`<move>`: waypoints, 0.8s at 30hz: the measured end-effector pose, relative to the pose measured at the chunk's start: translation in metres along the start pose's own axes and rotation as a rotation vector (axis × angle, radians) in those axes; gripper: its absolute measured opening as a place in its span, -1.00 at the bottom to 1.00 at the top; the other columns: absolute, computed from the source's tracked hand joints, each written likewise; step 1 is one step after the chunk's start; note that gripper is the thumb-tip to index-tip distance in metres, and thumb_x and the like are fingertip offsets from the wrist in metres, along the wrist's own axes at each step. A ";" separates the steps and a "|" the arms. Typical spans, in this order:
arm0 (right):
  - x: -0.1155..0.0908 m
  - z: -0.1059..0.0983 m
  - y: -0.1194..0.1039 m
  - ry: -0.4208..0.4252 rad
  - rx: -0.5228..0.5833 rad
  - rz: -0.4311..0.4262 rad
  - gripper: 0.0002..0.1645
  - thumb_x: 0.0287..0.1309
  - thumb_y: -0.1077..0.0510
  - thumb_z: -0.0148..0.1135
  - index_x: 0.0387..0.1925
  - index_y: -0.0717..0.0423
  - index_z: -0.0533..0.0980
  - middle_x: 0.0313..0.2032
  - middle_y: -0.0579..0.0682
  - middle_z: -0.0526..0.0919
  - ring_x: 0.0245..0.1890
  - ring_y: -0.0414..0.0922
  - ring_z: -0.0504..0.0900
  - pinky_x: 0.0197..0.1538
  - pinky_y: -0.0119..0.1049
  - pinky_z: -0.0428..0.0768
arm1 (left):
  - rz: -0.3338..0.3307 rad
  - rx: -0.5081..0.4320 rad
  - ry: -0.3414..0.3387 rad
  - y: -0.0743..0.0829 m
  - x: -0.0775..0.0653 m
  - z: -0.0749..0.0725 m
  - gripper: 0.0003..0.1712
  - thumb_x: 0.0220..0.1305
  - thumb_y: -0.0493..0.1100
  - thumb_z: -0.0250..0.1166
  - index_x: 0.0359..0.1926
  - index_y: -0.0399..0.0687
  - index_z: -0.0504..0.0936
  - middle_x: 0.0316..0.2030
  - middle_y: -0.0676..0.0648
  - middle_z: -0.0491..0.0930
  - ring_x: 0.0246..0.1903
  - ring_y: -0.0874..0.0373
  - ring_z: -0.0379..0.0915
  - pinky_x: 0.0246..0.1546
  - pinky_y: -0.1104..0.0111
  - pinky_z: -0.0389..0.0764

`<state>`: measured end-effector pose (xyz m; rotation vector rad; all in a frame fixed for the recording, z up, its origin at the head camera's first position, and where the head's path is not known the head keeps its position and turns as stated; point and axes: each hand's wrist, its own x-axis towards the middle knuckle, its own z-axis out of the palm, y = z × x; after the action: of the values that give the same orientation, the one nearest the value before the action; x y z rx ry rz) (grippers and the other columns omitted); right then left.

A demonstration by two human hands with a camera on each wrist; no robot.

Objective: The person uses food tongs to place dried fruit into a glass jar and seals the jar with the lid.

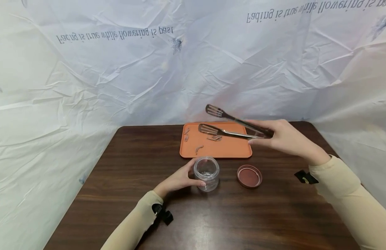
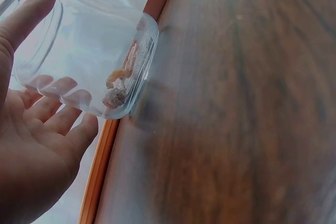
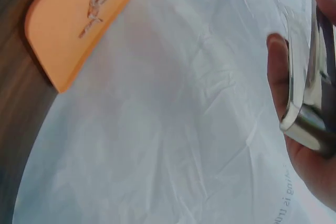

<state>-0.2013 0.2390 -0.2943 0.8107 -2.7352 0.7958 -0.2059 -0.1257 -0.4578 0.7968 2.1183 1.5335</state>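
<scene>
My left hand [image 1: 180,178] grips the side of a clear open jar [image 1: 211,184], which stands upright on the table in front of the tray. In the left wrist view, a few small brownish, wrinkled pieces [image 2: 116,88] lie at the jar's bottom. My right hand [image 1: 286,139] holds metal tongs with dark slotted heads [image 1: 242,122] over the orange tray [image 1: 227,151]. The tongs' arms are spread apart, with nothing between their heads. Several thin, shrivelled brown pieces lie on the tray, among them a curved one [image 1: 199,149] near its front edge.
A reddish-brown round lid [image 1: 249,176] lies on the dark wooden table [image 1: 133,166], right of the jar. White printed sheeting [image 1: 143,76] hangs behind the table and along both sides.
</scene>
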 end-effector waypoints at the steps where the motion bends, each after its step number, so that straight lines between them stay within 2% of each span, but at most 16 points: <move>1: 0.001 -0.001 0.000 0.037 0.001 0.004 -0.23 0.10 -0.19 0.50 0.36 -0.46 0.45 -0.13 -0.19 0.69 -0.52 -0.25 0.45 -0.29 -0.35 0.41 | 0.000 0.001 0.001 0.000 0.000 0.000 0.03 0.17 -0.05 0.54 0.52 0.34 0.12 0.38 -0.05 0.35 0.32 0.12 0.35 0.28 0.13 0.39; 2: 0.002 -0.001 0.000 0.070 0.005 0.007 -0.23 0.09 -0.18 0.52 0.35 -0.48 0.45 -0.03 -0.18 0.69 -0.40 -0.23 0.54 -0.23 -0.39 0.42 | -0.002 0.003 0.002 0.000 0.000 0.000 0.02 0.17 -0.04 0.54 0.52 0.36 0.12 0.37 -0.04 0.35 0.32 0.14 0.35 0.28 0.14 0.39; 4: 0.003 -0.002 0.001 0.123 0.024 0.023 -0.22 0.07 -0.16 0.53 0.34 -0.53 0.44 0.04 -0.13 0.70 -0.13 -0.19 0.61 -0.13 -0.47 0.41 | 0.001 0.006 0.003 -0.001 0.000 0.000 0.02 0.17 -0.03 0.54 0.51 0.38 0.13 0.37 -0.02 0.36 0.32 0.15 0.35 0.27 0.14 0.39; 6: 0.005 -0.002 0.003 0.163 0.038 0.034 -0.22 0.08 -0.15 0.53 0.34 -0.54 0.44 0.15 -0.09 0.65 0.06 -0.14 0.60 -0.03 -0.51 0.39 | 0.001 0.008 0.004 -0.002 0.000 0.000 0.02 0.16 -0.03 0.54 0.51 0.40 0.13 0.37 0.00 0.36 0.32 0.16 0.35 0.27 0.14 0.39; 8: 0.008 0.000 0.005 0.201 0.047 0.037 -0.22 0.09 -0.14 0.53 0.35 -0.51 0.44 0.18 -0.06 0.63 0.16 -0.11 0.57 0.03 -0.51 0.36 | 0.000 0.007 0.005 -0.002 0.000 0.000 0.02 0.16 -0.03 0.54 0.51 0.40 0.13 0.36 0.01 0.37 0.31 0.16 0.35 0.27 0.14 0.39; 12: 0.014 0.005 0.012 0.263 0.062 0.070 -0.26 0.10 -0.12 0.53 0.33 -0.43 0.49 0.04 -0.02 0.71 -0.10 -0.11 0.62 -0.11 -0.46 0.39 | -0.012 0.006 0.007 -0.002 -0.001 -0.001 0.02 0.17 -0.02 0.54 0.51 0.41 0.13 0.36 0.04 0.36 0.31 0.17 0.35 0.27 0.14 0.40; 15: 0.019 0.011 0.021 0.268 0.087 0.126 -0.25 0.09 -0.15 0.52 0.33 -0.41 0.49 -0.01 0.00 0.71 -0.22 -0.08 0.60 -0.27 -0.40 0.40 | -0.015 0.008 0.003 -0.002 -0.002 -0.001 0.02 0.17 0.00 0.54 0.52 0.40 0.12 0.37 0.04 0.35 0.32 0.18 0.34 0.28 0.14 0.39; 20: 0.028 0.021 0.043 0.227 0.121 0.188 -0.20 0.13 -0.23 0.46 0.40 -0.33 0.43 0.17 0.10 0.61 -0.12 0.05 0.65 -0.24 -0.17 0.47 | -0.018 0.006 0.005 -0.002 -0.002 -0.001 0.02 0.18 0.02 0.53 0.52 0.40 0.12 0.37 0.03 0.35 0.33 0.16 0.34 0.28 0.11 0.39; 24: 0.034 0.030 0.060 0.218 0.125 0.209 -0.16 0.16 -0.26 0.43 0.44 -0.24 0.40 0.21 0.18 0.57 -0.10 0.12 0.65 -0.25 -0.06 0.50 | -0.010 0.004 0.004 -0.002 -0.002 -0.001 0.02 0.18 0.01 0.53 0.52 0.39 0.12 0.36 0.03 0.36 0.33 0.15 0.34 0.27 0.12 0.39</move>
<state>-0.2630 0.2497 -0.3351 0.4324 -2.6224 1.0379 -0.2054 -0.1274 -0.4592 0.7844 2.1252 1.5277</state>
